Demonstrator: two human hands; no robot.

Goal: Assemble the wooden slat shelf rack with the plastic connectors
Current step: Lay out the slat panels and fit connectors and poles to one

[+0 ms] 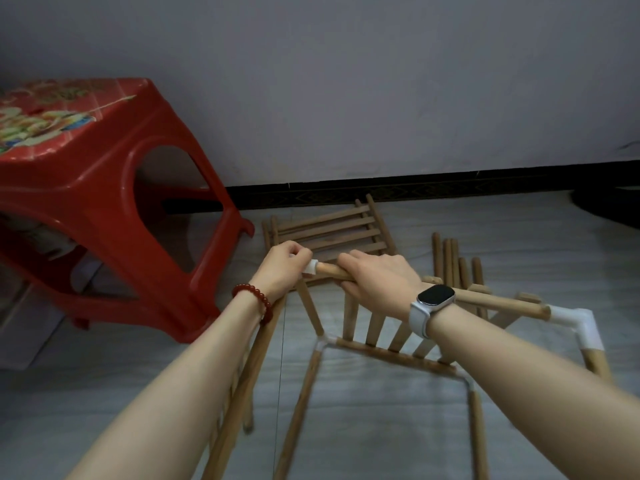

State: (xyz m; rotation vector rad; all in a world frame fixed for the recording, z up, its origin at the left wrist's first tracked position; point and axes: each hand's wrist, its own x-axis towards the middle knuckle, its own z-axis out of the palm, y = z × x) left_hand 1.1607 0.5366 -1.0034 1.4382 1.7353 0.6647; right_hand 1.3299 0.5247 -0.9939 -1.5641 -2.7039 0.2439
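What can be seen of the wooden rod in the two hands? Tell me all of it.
The wooden rod is round, light brown and nearly level above the floor. A white plastic connector caps its left end, pinched by the left hand. The right hand wraps its middle. Its right end sits in a white elbow connector.

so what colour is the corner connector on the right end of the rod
White, seen clearly in the head view: the corner connector caps the wooden rod.

Place: a room in a home, by the look of it
Floor: pale tiles (381,403) are carrying loose furniture parts; a dark skirting strip (415,190) is running along its far edge
Wall: plain grey paint (346,81)
Furniture: a red plastic stool (114,202) is standing at the left
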